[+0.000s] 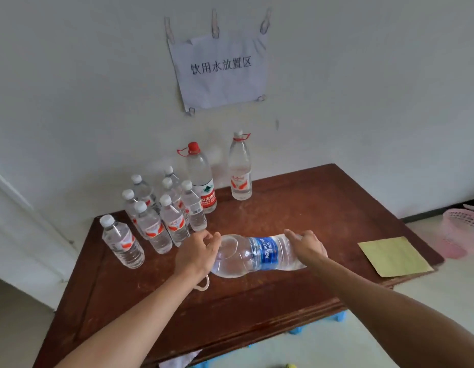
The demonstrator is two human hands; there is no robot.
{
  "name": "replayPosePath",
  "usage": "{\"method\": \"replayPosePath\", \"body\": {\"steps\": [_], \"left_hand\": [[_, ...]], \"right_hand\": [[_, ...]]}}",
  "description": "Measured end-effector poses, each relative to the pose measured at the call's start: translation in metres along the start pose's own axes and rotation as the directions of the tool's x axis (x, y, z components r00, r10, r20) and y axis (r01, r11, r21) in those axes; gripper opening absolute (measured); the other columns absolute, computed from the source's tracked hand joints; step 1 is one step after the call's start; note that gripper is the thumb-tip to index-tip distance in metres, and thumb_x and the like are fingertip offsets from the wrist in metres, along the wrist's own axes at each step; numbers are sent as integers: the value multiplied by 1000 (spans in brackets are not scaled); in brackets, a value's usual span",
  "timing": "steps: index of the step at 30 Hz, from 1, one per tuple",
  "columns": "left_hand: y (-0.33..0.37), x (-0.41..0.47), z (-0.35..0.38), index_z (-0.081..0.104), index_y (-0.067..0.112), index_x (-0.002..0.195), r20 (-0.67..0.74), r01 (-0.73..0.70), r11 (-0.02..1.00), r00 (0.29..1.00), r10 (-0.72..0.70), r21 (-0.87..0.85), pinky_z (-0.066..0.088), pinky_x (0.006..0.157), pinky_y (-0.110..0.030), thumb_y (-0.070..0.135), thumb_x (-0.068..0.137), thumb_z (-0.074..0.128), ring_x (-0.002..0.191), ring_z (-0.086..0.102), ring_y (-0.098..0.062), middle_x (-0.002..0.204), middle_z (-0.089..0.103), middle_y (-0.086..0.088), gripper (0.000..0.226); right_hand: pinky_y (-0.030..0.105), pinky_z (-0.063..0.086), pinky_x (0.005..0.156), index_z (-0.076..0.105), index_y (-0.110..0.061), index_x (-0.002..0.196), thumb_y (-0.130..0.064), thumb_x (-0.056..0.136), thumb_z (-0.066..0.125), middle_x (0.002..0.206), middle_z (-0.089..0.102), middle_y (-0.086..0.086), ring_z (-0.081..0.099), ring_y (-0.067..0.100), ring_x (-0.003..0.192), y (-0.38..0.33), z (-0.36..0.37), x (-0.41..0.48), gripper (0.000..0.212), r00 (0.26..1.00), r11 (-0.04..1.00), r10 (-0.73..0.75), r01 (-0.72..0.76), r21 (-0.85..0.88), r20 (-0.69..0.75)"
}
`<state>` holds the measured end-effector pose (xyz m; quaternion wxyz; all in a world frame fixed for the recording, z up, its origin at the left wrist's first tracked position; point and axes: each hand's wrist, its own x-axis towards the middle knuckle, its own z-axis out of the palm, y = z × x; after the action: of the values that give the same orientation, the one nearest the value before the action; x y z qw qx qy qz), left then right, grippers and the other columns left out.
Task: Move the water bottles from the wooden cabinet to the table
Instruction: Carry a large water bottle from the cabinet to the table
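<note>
Plastic bottle (pixel 259 254) held sideways above wooden table (pixel 297 213).
Left hand (pixel 197 254) grips its neck end, right hand (pixel 306 247) grips its base; small bottles (pixel 156 221) stand at ten o'clock.

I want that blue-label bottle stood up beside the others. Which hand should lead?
Probably the left hand: it holds the blue-label bottle at its neck end, nearest the small bottles, so it can lift that end upright.

Bottles (pixel 161 221) left on table (pixel 297 208)

Clear bottle (pixel 259 254) with blue label, reddish-brown table (pixel 297 208), yellow-green sheet (pixel 394 256)
</note>
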<state>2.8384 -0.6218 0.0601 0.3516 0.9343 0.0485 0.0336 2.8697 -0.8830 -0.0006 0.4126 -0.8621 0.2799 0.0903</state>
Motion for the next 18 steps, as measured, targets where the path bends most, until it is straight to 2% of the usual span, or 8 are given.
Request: {"method": "replayPosePath", "body": {"steps": [5, 7, 9, 11, 14, 18], "left_hand": [[15, 76, 0, 55, 19, 68, -96, 64, 998, 993, -63, 5, 35, 53, -26, 39, 95, 52, 57, 54, -11, 57, 53, 9, 34], [16, 99, -4, 54, 23, 67, -146, 107, 994, 984, -105, 3, 32, 52, -26, 38, 93, 52, 56, 52, -12, 55, 51, 9, 30], [15, 123, -10, 55, 25, 66, -181, 146, 989, 973, -142, 7, 33, 52, -26, 37, 91, 54, 58, 54, -13, 59, 56, 8, 28], [17, 146, -17, 59, 23, 68, -223, 172, 985, 961, -164, 14, 34, 53, -26, 35, 89, 56, 60, 57, -14, 61, 60, 5, 24], [19, 179, -27, 65, 19, 74, -286, 139, 989, 951, -119, 50, 38, 55, -27, 30, 88, 59, 64, 58, -14, 67, 63, 5, 19], [16, 220, -36, 68, 15, 80, -313, 76, 994, 948, -47, 81, 47, 63, -32, 25, 86, 62, 73, 60, -18, 79, 65, 2, 13]], "right_hand": [[35, 47, 87, 51, -14, 131, -67, 84, 46, 120, 64, 10, 60, 32, 108, -67, 21, 85, 70, 995, 999, -39, 40, -12, 88], [33, 43, 84, 49, -13, 134, -65, 87, 46, 125, 62, 11, 59, 32, 112, -92, 34, 106, 70, 989, 998, -53, 56, -18, 135], [32, 41, 81, 47, -12, 136, -64, 89, 45, 128, 60, 11, 58, 32, 114, -111, 51, 126, 70, 981, 999, -47, 47, 8, 188], [35, 45, 85, 46, -12, 138, -65, 90, 44, 130, 59, 11, 58, 31, 113, -127, 67, 140, 71, 968, 999, -30, 20, 43, 247], [40, 46, 97, 47, -10, 137, -62, 91, 41, 132, 57, 13, 57, 33, 116, -148, 95, 159, 69, 947, 997, -17, -7, 73, 322], [43, 43, 103, 51, -10, 136, -50, 98, 40, 135, 56, 12, 55, 32, 121, -177, 129, 173, 56, 924, 992, -9, -39, 117, 382]]}}
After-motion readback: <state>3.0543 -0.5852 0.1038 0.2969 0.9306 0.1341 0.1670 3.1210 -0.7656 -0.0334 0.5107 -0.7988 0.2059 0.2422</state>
